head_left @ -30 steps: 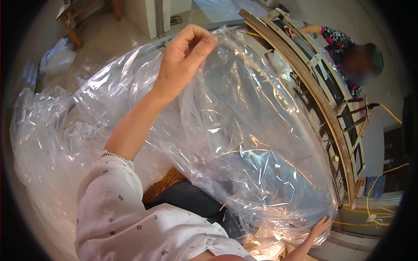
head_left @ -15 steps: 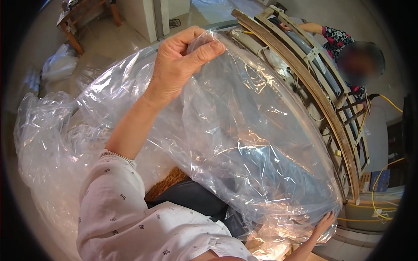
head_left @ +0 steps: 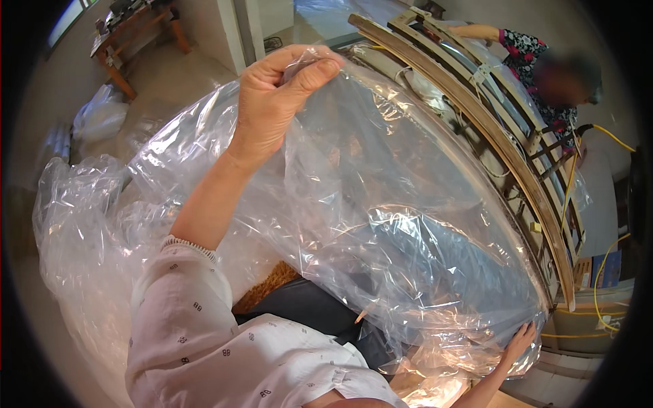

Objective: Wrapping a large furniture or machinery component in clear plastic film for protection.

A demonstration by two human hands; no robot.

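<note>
A large sheet of clear, crinkled plastic film (head_left: 408,170) spreads in front of me. My left hand (head_left: 275,102) is raised at its far edge, pinching a bunched bit of film between thumb and fingers. At the lower right, my right hand (head_left: 518,343) is on the sheet's near right corner, its fingers bent over the film. Between both hands the film lies fairly taut along the machine's edge. More film (head_left: 81,238) hangs in loose folds to the left of my forearm.
A long wooden bar (head_left: 469,109) and a metal frame curve along the right. Beyond them a person in a flowered sleeve (head_left: 524,58) reaches to the frame. Yellow cables (head_left: 602,292) hang at the right. A wooden table (head_left: 129,41) and bundled plastic (head_left: 101,115) are at the far left.
The view has shifted slightly. Both hands keep their places on the film. The person beyond the frame has moved an arm a little.
</note>
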